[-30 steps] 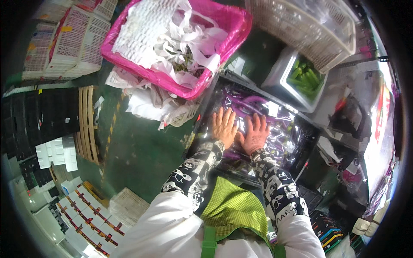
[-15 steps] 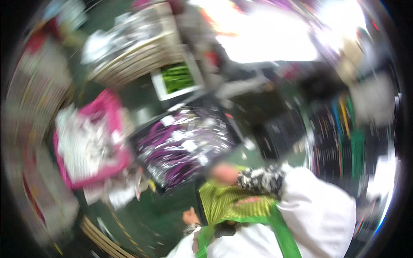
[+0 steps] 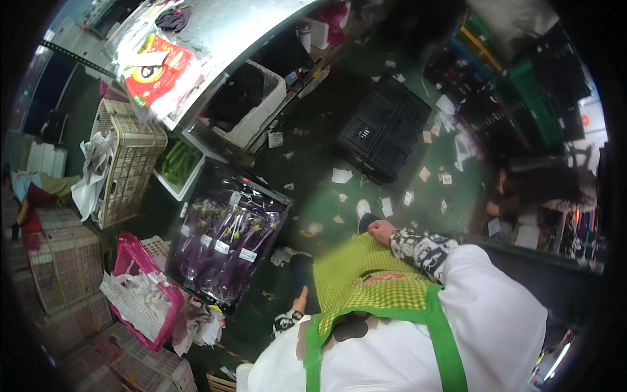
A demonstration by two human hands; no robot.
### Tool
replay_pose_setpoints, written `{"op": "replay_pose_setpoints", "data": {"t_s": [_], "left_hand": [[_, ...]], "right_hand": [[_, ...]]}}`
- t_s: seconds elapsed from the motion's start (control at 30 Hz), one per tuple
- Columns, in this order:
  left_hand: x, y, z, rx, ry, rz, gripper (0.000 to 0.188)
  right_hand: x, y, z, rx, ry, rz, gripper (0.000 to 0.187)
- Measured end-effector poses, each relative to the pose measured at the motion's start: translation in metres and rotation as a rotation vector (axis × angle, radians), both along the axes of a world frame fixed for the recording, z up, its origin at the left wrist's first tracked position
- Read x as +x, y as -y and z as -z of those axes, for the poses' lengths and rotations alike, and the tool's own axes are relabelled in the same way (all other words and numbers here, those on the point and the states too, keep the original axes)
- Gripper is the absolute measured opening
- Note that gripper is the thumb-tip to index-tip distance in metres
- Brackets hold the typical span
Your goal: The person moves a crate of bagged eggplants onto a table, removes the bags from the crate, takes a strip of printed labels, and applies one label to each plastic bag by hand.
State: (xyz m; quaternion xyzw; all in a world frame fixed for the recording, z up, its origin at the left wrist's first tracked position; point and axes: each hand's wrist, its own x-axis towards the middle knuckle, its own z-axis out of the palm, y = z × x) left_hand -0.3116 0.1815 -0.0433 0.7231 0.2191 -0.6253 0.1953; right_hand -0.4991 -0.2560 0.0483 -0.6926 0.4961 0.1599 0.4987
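My right hand hangs in front of my right thigh by the edge of the yellow-green checked apron. Its fingers are curled in, and nothing shows in them. At my other side, my left hand hangs low with fingers stretched out, partly hidden behind its cuff; I see nothing held in it. Nearest to that hand is a black crate at the left, filled with bagged purple-stemmed vegetables bearing white labels. Neither hand touches it. One shoe shows ahead of the apron.
A closed black crate lies on the green floor ahead, among scattered paper scraps. At left stand a white box of green vegetables, a pink-rimmed basket and a cream crate. Stacked crates line the right; a metal table is far left.
The view has swung to the right and steadied from a blur; the table has shifted from upper right to upper left. My right hand has moved right and slightly forward in the picture.
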Motion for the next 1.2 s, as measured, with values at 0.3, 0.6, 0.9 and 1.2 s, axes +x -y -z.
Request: {"op": "replay_pose_setpoints", "data": {"t_s": [0.3, 0.6, 0.9, 1.2], "left_hand": [[-0.062, 0.245, -0.016, -0.062, 0.299, 0.99, 0.073], [-0.109, 0.383, -0.003, 0.125, 0.475, 1.226, 0.074], [-0.022, 0.472, -0.076, -0.016, 0.774, 1.454, 0.062], [0.029, 0.507, -0.089, -0.054, 0.391, 1.287, 0.081]], "right_hand": [[-0.266, 0.183, 0.161, -0.698, -0.426, -0.036, 0.013], [-0.079, 0.343, 0.129, -0.18, 0.052, 1.139, 0.027], [0.059, 0.508, 0.221, -0.264, -0.408, 0.836, 0.074], [0.12, 0.535, 0.278, -0.433, -0.792, 0.843, 0.081]]}}
